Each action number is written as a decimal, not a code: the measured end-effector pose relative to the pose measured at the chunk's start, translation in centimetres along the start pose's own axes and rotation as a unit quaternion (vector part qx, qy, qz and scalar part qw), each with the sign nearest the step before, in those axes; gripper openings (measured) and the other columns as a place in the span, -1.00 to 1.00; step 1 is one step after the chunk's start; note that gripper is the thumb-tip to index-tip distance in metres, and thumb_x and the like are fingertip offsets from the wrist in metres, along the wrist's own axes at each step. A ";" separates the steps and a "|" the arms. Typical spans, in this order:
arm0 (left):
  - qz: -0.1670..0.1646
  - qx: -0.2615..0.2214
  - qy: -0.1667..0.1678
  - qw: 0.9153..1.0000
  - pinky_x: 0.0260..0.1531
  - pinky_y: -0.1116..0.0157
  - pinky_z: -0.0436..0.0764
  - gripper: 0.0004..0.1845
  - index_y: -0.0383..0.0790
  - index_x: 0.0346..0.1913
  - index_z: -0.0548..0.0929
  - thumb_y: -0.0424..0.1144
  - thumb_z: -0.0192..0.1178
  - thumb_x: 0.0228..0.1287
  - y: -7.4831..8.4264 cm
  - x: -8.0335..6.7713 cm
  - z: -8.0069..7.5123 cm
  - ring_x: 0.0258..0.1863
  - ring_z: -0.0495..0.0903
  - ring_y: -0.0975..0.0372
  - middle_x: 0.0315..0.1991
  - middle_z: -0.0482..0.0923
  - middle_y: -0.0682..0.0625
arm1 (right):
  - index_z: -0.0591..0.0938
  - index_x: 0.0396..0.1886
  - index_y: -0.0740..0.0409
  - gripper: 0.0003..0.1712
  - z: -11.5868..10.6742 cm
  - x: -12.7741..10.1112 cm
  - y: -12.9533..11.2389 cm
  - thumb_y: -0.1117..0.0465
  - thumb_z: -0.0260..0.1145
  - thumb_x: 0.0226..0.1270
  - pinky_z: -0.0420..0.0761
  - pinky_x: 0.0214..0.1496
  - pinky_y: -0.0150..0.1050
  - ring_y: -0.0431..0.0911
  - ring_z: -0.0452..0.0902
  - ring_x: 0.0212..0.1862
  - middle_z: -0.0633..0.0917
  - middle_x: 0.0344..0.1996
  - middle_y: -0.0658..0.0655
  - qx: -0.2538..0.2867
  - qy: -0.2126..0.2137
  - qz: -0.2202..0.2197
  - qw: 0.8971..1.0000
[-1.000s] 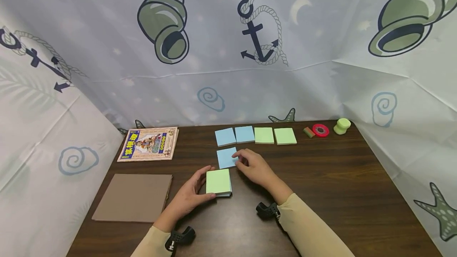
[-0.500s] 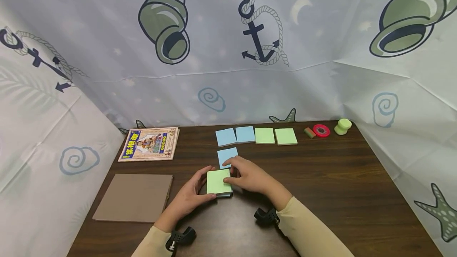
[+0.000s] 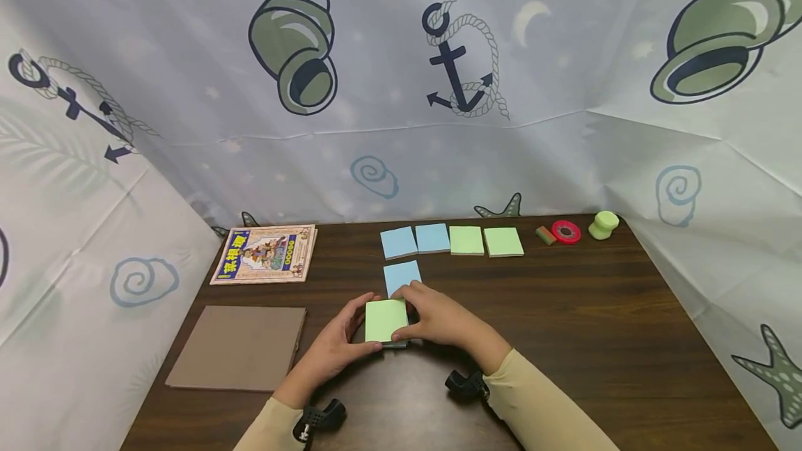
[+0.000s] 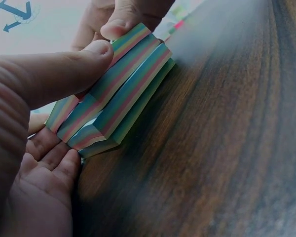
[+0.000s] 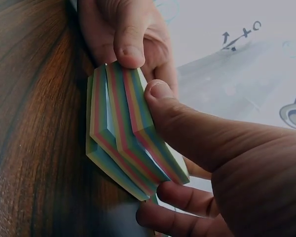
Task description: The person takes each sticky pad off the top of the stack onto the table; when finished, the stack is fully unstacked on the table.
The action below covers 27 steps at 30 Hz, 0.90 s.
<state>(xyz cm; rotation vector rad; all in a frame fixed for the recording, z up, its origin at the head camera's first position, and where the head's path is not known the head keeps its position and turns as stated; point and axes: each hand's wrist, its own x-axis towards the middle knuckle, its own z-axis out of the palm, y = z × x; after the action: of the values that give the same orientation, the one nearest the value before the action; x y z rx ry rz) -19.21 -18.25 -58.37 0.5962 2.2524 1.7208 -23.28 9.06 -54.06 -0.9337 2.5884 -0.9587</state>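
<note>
Notepads (image 5: 121,113), stripe-edged, stacked askew, green-topped.

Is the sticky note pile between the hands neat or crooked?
Crooked: both wrist views show the pile with layers sticking out unevenly between the left hand and right hand.

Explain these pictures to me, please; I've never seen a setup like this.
There is no robot here; the work is done bare-handed. The wide picture comes from a camera worn on the head, looking forward and down; the two close-ups come from black cameras worn on the wrists. On the dark table lie three blue pads, two light green pads, a printed booklet, a flat brown board, a small block, a red disc and a green knob-shaped object. The left hand and right hand together hold a stack of pads, light green on top, with striped, uneven sides.
</note>
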 end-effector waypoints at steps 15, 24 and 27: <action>-0.005 0.010 0.004 1.000 0.67 0.12 0.19 0.09 -0.18 0.74 0.13 -0.28 0.60 0.30 0.1 0.1 0.1 0.74 0.18 -0.05 0.72 0.23 -0.16 | 0.58 0.37 -0.10 -0.28 -0.4 -0.1 -0.2 -0.16 0.64 0.31 0.60 0.00 -0.28 -0.11 0.57 -0.04 0.59 -0.05 -0.08 0.008 -0.008 0.004 1.000; -0.012 0.020 0.009 1.000 0.67 0.09 0.20 0.10 -0.14 0.74 0.15 -0.27 0.61 0.28 -0.1 0.0 0.1 0.74 0.17 -0.05 0.73 0.20 -0.14 | 0.58 0.39 -0.07 -0.27 -0.5 0.0 0.3 -0.06 0.67 0.30 0.63 -0.10 -0.30 -0.13 0.57 -0.15 0.60 -0.04 0.01 0.041 0.001 -0.013 0.999; -0.019 0.016 0.011 1.000 0.67 0.08 0.20 0.10 -0.13 0.75 0.14 -0.29 0.61 0.28 0.0 0.0 0.0 0.75 0.15 -0.05 0.74 0.17 -0.14 | 0.57 0.43 -0.08 -0.26 -0.1 0.1 1.2 0.00 0.67 0.31 0.62 -0.22 -0.35 -0.17 0.54 -0.26 0.60 -0.05 0.04 0.084 0.015 -0.030 0.996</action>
<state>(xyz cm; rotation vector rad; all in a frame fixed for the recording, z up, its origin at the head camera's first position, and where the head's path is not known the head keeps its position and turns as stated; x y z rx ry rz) -19.18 -18.20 -58.35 0.5408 2.2956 1.6844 -24.00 9.79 -54.75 -0.9626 2.4706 -1.1945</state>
